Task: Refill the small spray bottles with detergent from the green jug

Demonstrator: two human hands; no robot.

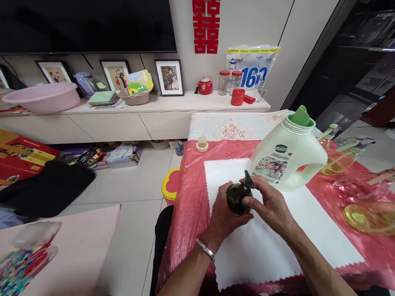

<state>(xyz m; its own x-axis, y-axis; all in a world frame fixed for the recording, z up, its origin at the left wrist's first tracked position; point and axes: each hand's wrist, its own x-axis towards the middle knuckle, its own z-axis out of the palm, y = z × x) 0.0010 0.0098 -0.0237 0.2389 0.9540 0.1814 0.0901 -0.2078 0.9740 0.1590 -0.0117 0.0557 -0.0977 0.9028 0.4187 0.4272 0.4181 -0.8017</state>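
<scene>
A small dark green pump bottle (235,198) stands over a white cloth (256,251) on the red-covered table (187,201). My left hand (222,215) is wrapped round the bottle's body. My right hand (270,206) has its fingers closed on the black pump head (247,183) at the top. Just behind the bottle sits a large white detergent jug (286,156) with a green spout, its cap off. A small yellowish cap (202,143) lies at the table's far left.
To the right are a yellow-liquid pump bottle (340,158), clear glass pieces (358,188) and a yellow-green dish (376,216). A yellow and red stool (170,184) stands beside the table. A low cabinet (133,120) with photo frames and jars runs along the wall.
</scene>
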